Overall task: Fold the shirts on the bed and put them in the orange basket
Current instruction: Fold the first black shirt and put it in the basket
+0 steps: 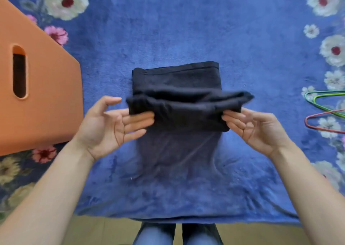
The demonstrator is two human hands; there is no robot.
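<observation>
A black shirt (177,80) lies partly folded in the middle of the blue blanket (186,30). Its near half is lifted off the bed and doubled over, blurred by motion. My left hand (110,125) is palm up at the fold's left end, its straight fingers under the cloth and its thumb raised clear of it. My right hand (255,127) mirrors it at the right end, fingertips under the fold and the thumb not plainly visible. The orange basket (46,87) stands on the bed to the left, close to my left hand.
Coloured wire hangers (328,102) lie at the blanket's right edge. Flower patterns border the blanket on both sides. The bed's near edge runs across the bottom, with my jeans-clad legs (177,233) and the floor below it.
</observation>
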